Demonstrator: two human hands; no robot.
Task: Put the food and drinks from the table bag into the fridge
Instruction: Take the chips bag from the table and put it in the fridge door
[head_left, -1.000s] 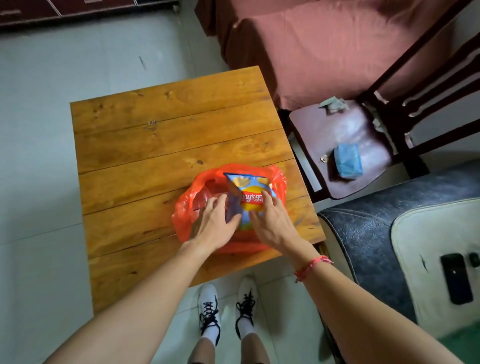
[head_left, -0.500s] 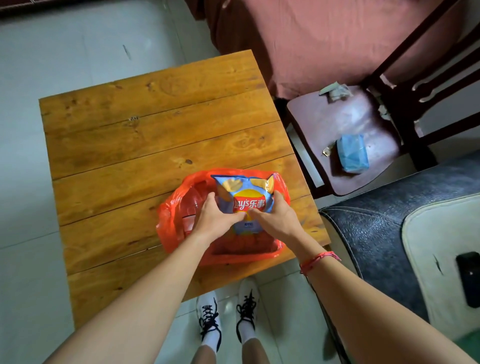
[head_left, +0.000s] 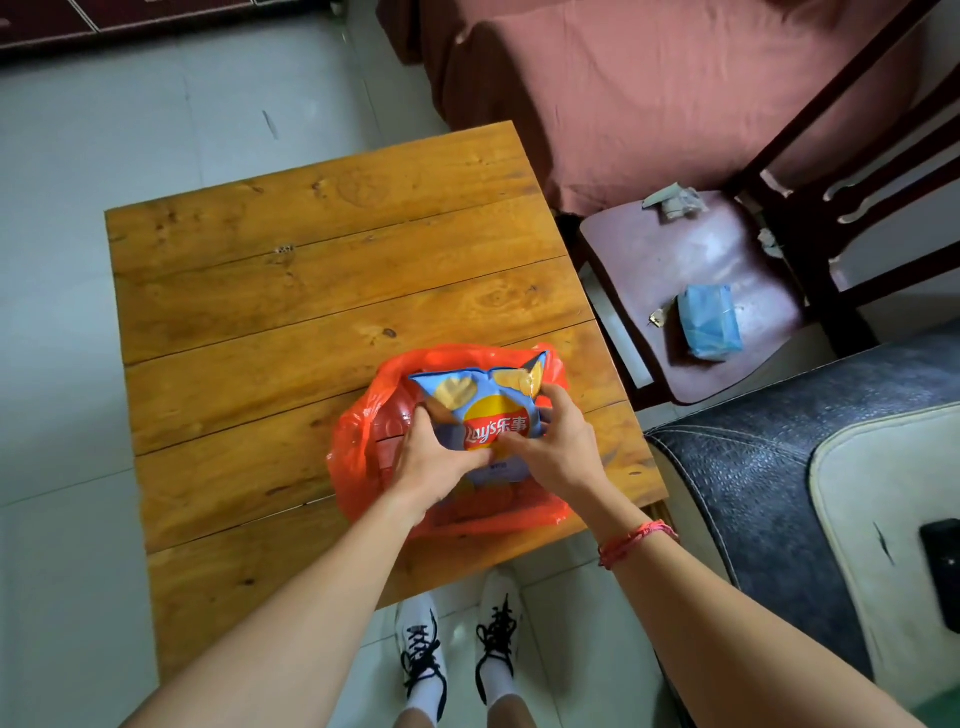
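Orange plastic bag (head_left: 358, 457) sits on the wooden table (head_left: 311, 291). Left hand (head_left: 434, 457) and right hand (head_left: 558, 452) each grip the blue Lay's chip bag (head_left: 493, 400) by its sides. Something red, perhaps bottles, shows dimly inside.

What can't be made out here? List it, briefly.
All in the head view:
1. What else is in the bag: hidden by the chips, the red plastic, the left hand and the right hand.
2. Lower half of the chips: covered by both hands gripping it.
3. Fridge: outside the frame.
4. Black thing on the right: cut off by the edge.
5. Print under the chips logo: too small.
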